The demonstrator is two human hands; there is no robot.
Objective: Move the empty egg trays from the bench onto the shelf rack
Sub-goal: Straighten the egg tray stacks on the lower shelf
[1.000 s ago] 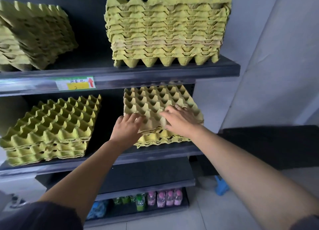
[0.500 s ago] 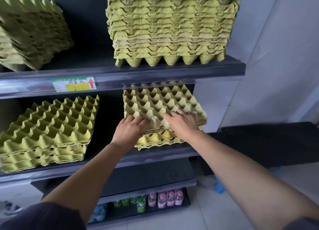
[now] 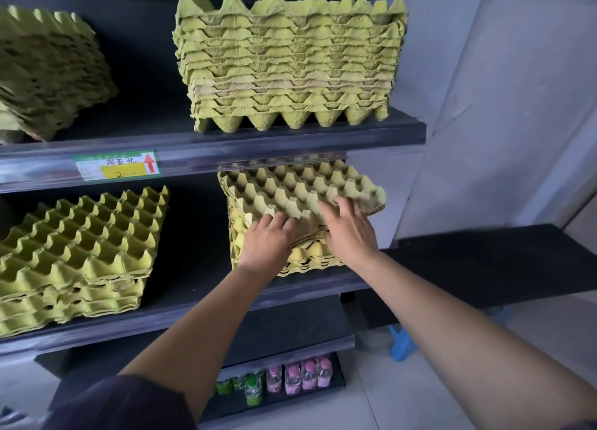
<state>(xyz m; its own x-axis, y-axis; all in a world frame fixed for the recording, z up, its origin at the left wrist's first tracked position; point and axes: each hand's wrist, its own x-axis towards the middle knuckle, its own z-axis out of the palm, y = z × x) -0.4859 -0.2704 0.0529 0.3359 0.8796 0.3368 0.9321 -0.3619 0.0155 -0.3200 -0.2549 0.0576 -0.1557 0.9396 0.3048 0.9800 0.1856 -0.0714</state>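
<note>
Plainly, a dark shelf rack (image 3: 258,145) stands by a grey wall (image 3: 517,106), a black worktop (image 3: 484,261) at its right edge. Left hand (image 3: 268,240) and right hand (image 3: 350,232) press loose, near-straight fingers on the top egg tray (image 3: 300,190), middle shelf's right end. Left-end stacks (image 3: 48,74) are cut off.

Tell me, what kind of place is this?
Probably a small shop or its stockroom: a shelf rack with a price label, stacks of egg trays, and bottled drinks at the bottom.
</note>
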